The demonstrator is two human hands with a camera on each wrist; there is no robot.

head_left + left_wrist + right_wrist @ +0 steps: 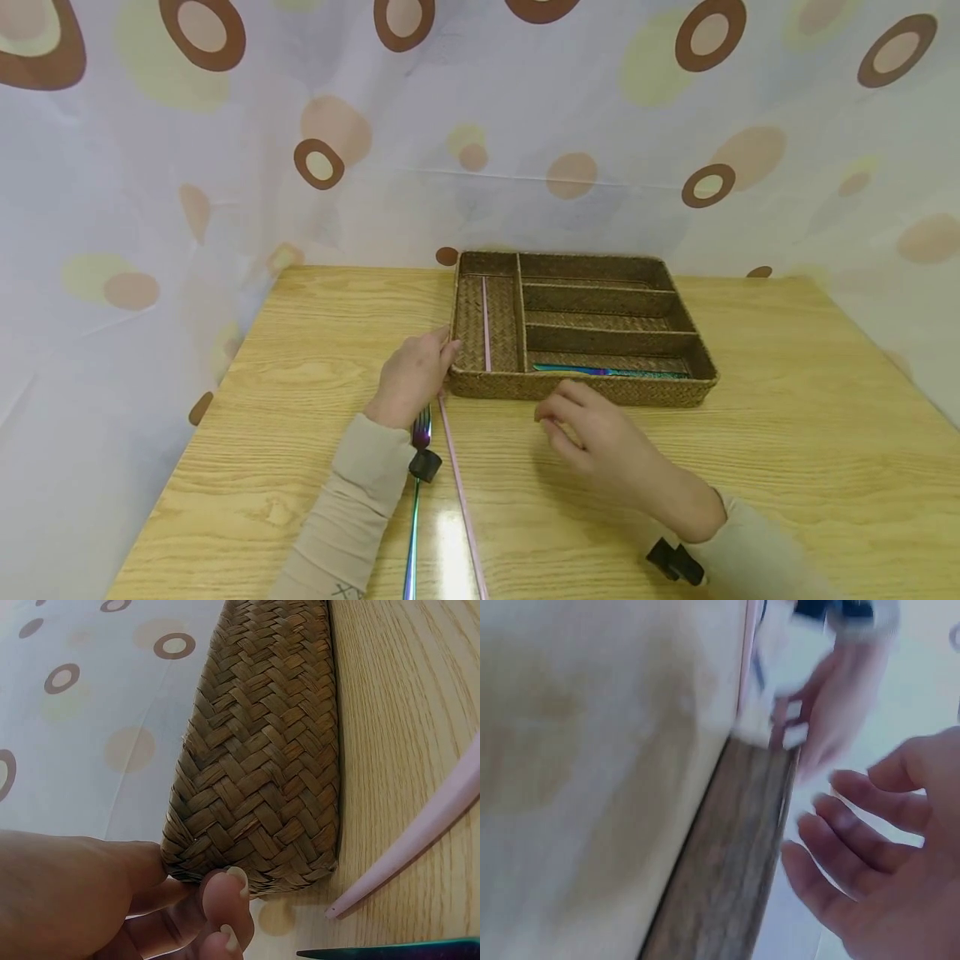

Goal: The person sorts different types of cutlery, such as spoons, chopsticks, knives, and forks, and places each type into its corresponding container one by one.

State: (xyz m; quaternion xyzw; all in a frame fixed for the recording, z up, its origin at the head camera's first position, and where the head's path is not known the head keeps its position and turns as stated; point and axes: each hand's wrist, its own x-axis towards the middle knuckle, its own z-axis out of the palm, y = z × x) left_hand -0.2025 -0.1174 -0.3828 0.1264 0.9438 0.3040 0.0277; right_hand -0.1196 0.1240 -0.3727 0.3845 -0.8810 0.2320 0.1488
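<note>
A brown woven cutlery tray point(600, 390) lies on the table, and my left hand point(411, 377) grips its front left corner between thumb and fingers. Just in front of the tray, my right hand point(600, 433) hovers with loosely curled fingers and holds nothing. One pink chopstick point(486, 325) lies lengthwise in the tray's left compartment. In the front right compartment rests a rainbow-coloured table knife point(577, 369). Beneath my left wrist a rainbow-coloured fork point(422, 427) lies on the table, partly hidden. Beside it is another slim pink stick point(461, 500), cut off by the frame's lower edge.
The wooden table point(795, 400) ends at its back against a patterned cloth point(525, 100), which also hangs at both sides. Two compartments behind the knife's one show low dividers point(600, 288). Bare wood surrounds the tray to left and right.
</note>
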